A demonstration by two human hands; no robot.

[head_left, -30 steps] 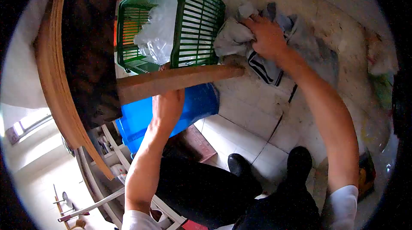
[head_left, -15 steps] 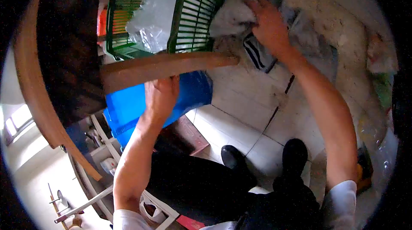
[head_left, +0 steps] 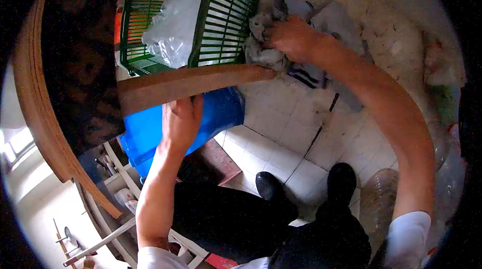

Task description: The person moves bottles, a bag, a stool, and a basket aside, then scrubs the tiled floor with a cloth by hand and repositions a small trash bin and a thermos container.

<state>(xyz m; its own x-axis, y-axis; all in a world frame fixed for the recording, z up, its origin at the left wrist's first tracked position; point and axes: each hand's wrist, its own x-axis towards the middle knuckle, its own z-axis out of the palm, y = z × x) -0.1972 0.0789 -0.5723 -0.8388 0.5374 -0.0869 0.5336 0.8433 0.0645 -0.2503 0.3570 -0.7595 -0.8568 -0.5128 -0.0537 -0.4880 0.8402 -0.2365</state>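
White tiles with dark joints spread beneath everything, dirtier toward the upper right. Across the left half runs a brown wooden bar, its rounded end pointing at the grey cloth. Just above the bar, a slatted green basket lies tipped, with a clear plastic bag inside, much as half a second ago. Below the bar sits a blue container, partly hidden by the left arm. On the floor right beside the basket is the grey cloth, now bunched closer to the slats, its far edge drawn in from where it lay before. The right hand has shifted left with it, fingers curled tightly into the folds. The left hand stays at the bar's lower edge; its fingertips are hidden, so whether they close on anything cannot be told. Black shoes stand on the tiles, and small dark stripes mark the cloth's near edge.
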